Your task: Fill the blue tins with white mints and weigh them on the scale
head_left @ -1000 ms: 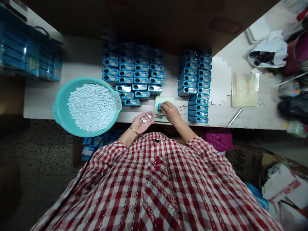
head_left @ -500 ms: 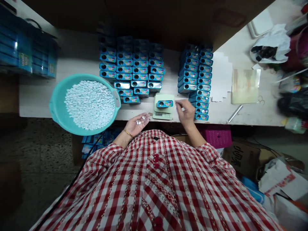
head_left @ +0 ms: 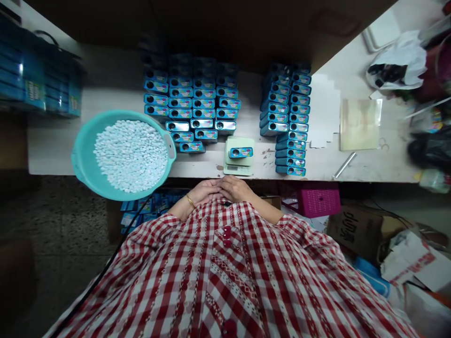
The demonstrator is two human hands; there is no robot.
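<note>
My left hand (head_left: 205,191) and my right hand (head_left: 237,188) meet at the table's front edge, close to my body. The right fingers lie curled over the left palm, hiding the white candies seen there a moment ago. Whatever the right fingertips hold is out of sight. Just beyond the hands is a pale green scale (head_left: 243,168), with one blue tin (head_left: 241,152) on its plate. That tin stands with its round opening showing on top. To the left, a turquoise basin (head_left: 81,159) holds a heap of small white candies (head_left: 131,156).
Rows of blue tins (head_left: 192,113) stand behind the scale to the left, and more rows of tins (head_left: 291,136) to the right. Farther right lie white paper sheets (head_left: 322,112), a clear plastic sheet (head_left: 360,124) and a metal tube (head_left: 344,165). A cardboard panel (head_left: 225,23) overhangs the back.
My right hand has moved left and down from beside the right-hand tins onto my left hand. The left palm, open with white candies before, is now covered. The tin on the scale stays put.
</note>
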